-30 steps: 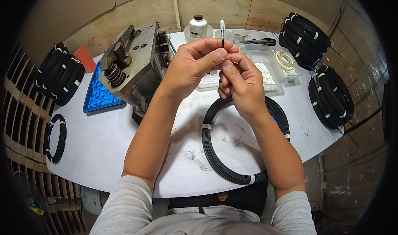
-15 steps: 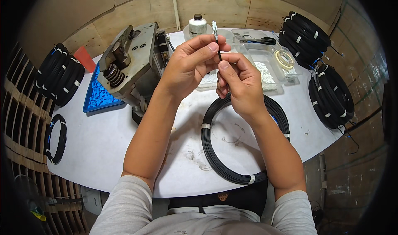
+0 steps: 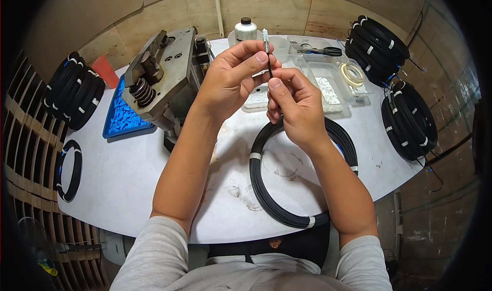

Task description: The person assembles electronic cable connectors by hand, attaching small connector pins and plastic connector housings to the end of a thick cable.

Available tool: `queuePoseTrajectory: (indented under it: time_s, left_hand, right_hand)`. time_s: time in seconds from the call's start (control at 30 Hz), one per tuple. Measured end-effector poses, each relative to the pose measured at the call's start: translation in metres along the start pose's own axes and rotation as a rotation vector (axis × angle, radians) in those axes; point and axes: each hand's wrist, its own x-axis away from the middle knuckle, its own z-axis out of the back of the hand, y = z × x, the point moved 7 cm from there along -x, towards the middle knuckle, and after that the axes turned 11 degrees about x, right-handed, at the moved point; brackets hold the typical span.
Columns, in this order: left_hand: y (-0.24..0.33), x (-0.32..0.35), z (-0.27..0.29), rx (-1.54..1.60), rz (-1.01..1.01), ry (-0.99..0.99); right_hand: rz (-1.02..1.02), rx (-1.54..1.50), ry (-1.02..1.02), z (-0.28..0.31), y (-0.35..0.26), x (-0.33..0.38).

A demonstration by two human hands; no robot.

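Observation:
Over the far middle of the table, a black cable end (image 3: pixel 269 65) stands nearly upright between my hands. A slim white and metallic connector (image 3: pixel 265 36) tips it. My left hand (image 3: pixel 230 81) pinches the cable just below the connector, thumb against fingers. Lower down, my right hand (image 3: pixel 299 104) grips the same cable between thumb and curled fingers. Beneath my right forearm lies a large coil of black cable (image 3: pixel 267 201), bound with white tape. Whether the held end runs into this coil is hidden by my right hand.
On the left stand a metal press (image 3: pixel 171 60) and a blue tray (image 3: pixel 123 114) of small blue pieces. A white bottle (image 3: pixel 245 30), clear trays (image 3: pixel 333 81), tape rolls (image 3: pixel 352 74) and scissors (image 3: pixel 320 51) sit at the back. Cable coils (image 3: pixel 376 45) are stacked on both sides.
The held connector has dipped slightly and the cable stands a little straighter. My right hand has shifted slightly down. Both hands keep hold of the cable.

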Motion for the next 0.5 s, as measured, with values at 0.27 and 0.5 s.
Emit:
queuePoseTrajectory:
  time_s: [0.27, 0.5]
  left_hand:
    - [-0.0019, -0.0002, 0.0008, -0.009, 0.008, 0.002]
    - [-0.0025, 0.0004, -0.0024, -0.007, 0.006, -0.008]
  right_hand:
    - [-0.009, 0.008, 0.008, 0.0002, -0.0004, 0.0003]
    - [0.011, 0.025, 0.025, -0.0012, -0.0008, 0.0016]
